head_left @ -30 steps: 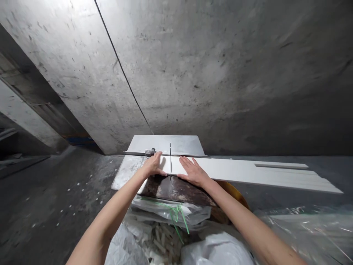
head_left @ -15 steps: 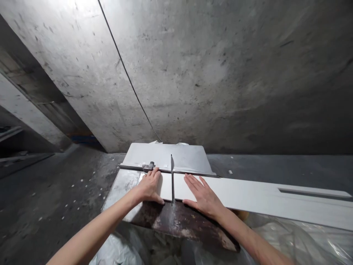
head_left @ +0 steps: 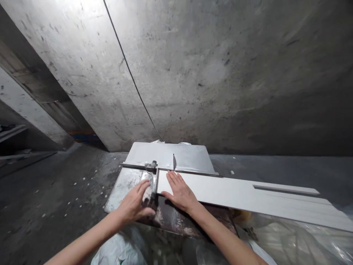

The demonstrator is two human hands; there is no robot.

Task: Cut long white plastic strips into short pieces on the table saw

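Observation:
A long white board (head_left: 220, 187) with a slot near its far right part lies across a small metal saw table (head_left: 128, 184). Its left end sits close to a metal stop (head_left: 153, 165) on the guide rail. My right hand (head_left: 180, 193) lies flat on the board near that end, fingers spread. Left of the board's end, my left hand (head_left: 135, 204) is above the table with fingers apart and holds nothing. A thin upright blade (head_left: 173, 162) shows behind the board; its lower part is hidden.
A concrete wall (head_left: 193, 73) rises behind the table, with a dark cable (head_left: 129, 70) hanging down it. White bits lie on the floor (head_left: 82, 191) at the left. Plastic bags (head_left: 118, 250) are below the table, and clear plastic sheeting (head_left: 298, 239) is at the lower right.
The long board and my right hand have moved left. The short white piece under my left hand is gone from the table, and my left hand has moved left and nearer to me.

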